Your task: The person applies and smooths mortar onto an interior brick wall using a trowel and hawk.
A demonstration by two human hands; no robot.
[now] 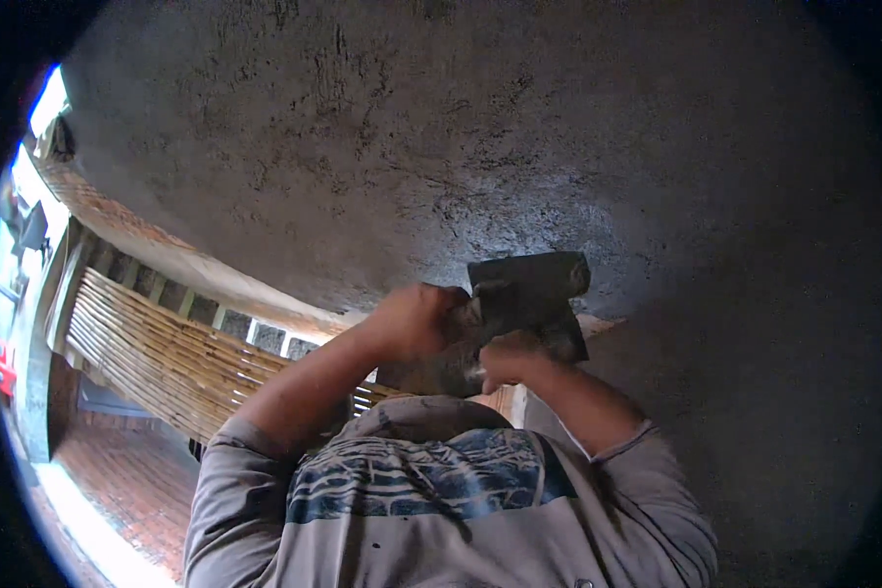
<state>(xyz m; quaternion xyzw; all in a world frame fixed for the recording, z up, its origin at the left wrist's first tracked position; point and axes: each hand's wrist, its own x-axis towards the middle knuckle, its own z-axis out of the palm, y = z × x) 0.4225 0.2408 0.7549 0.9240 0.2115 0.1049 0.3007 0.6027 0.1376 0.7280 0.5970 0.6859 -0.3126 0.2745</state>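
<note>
Both of my arms are raised in front of a rough grey plastered surface [480, 127]. My left hand [416, 318] is closed on the left end of a dark grey flat tool [531, 286] smeared with mortar. My right hand [508, 361] is closed just under the same tool, against its lower edge. A grey mortar-covered piece [429, 376] shows below and between the two hands; I cannot tell whether it is part of the tool. The tool's upper end lies close to the plastered surface. My grey long-sleeved shirt with a blue print [431, 480] fills the lower middle.
A rack of pale wooden slats [157, 353] runs along the left. Above it is a brick ledge [118, 223], and a red brick floor [132, 480] lies below. Bright daylight comes through an opening at the far left [29, 167].
</note>
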